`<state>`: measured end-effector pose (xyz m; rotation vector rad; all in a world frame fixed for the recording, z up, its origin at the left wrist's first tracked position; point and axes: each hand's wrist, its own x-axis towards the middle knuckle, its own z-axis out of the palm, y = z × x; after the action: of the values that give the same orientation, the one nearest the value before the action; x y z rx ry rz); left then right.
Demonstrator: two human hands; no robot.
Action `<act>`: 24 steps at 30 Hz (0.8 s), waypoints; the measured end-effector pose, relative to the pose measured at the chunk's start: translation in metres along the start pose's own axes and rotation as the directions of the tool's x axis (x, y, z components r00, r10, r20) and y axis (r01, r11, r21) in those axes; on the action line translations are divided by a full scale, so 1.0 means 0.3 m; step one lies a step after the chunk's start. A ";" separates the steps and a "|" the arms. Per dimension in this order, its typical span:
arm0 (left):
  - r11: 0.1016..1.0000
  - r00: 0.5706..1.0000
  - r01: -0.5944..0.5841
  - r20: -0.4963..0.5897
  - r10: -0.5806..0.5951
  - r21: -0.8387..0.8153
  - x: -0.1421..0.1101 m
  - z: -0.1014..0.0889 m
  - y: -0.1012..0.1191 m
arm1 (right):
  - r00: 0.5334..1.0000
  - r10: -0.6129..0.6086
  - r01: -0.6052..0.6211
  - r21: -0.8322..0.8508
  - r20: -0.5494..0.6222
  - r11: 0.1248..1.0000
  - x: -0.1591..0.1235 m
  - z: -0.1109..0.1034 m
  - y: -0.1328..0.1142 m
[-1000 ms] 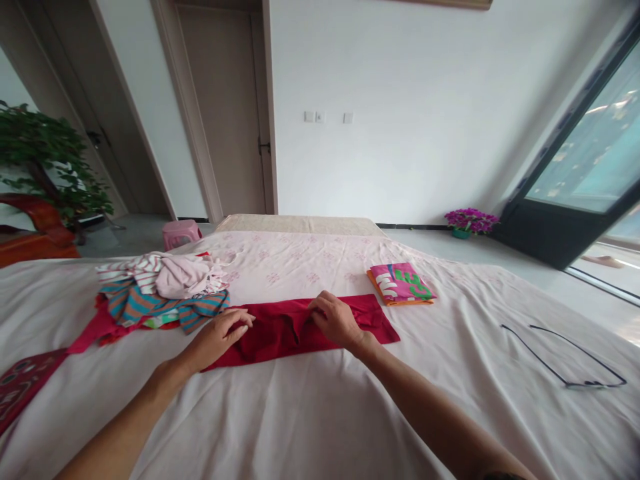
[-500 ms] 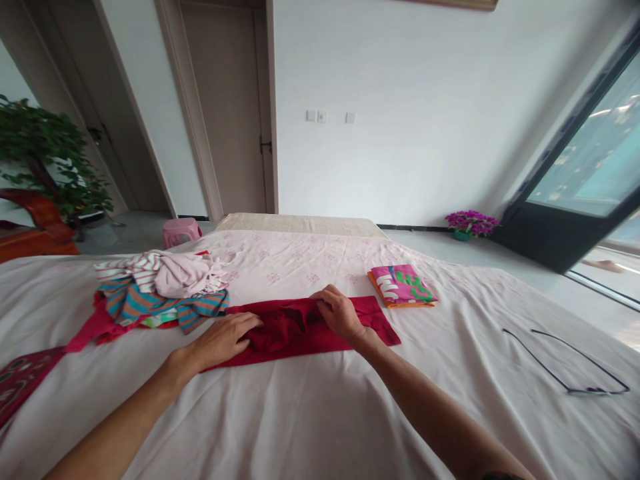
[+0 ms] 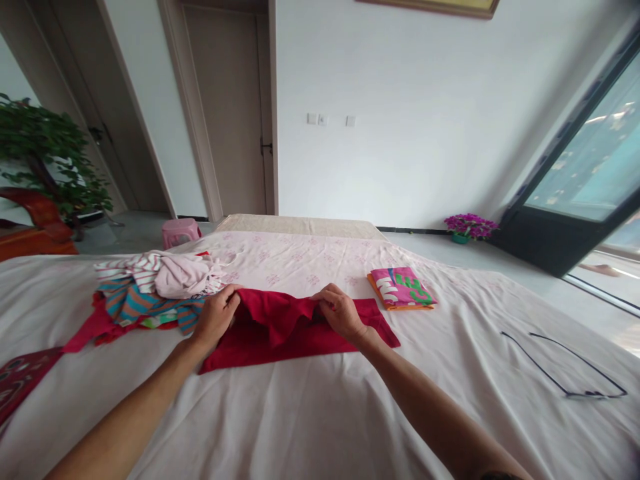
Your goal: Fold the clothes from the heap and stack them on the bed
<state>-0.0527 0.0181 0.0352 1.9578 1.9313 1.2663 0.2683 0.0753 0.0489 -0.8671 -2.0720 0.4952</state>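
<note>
A dark red garment (image 3: 295, 333) lies spread in a long band on the pale pink bed sheet (image 3: 310, 413) in front of me. My left hand (image 3: 215, 317) pinches its upper left edge, lifted slightly off the bed. My right hand (image 3: 340, 313) grips the upper edge near the middle, fingers closed on the cloth. Between the two hands the fabric sags in a loose fold. The garment's right end (image 3: 380, 327) lies flat beyond my right hand.
A heap of striped and pink clothes (image 3: 160, 290) sits just left of the garment. A folded pink and orange item (image 3: 403, 287) lies to the right. A black wire hanger (image 3: 565, 363) rests far right. A patterned red cloth (image 3: 20, 380) lies at the left edge.
My left hand moved up from the garment's middle to its upper left edge and took hold. The top edge is raised now. My right hand stayed almost in place.
</note>
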 end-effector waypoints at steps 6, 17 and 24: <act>0.991 0.998 0.062 0.011 -0.062 -0.116 0.048 -0.004 0.023 | 0.994 0.113 -0.111 -0.106 0.012 0.988 0.022 0.000 0.010; 0.993 0.997 0.030 0.081 -0.021 -0.115 0.128 -0.032 -0.023 | 0.998 -0.011 0.028 -0.274 0.064 0.961 0.043 -0.022 -0.015; 0.988 0.956 -0.005 0.289 0.050 -0.153 -0.009 -0.109 -0.017 | 0.980 -0.047 0.088 -0.209 0.192 0.974 -0.078 0.004 -0.003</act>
<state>-0.0762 0.0018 0.0520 1.9720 1.6251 1.0247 0.2769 0.0575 0.0362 -0.8994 -2.3521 0.3275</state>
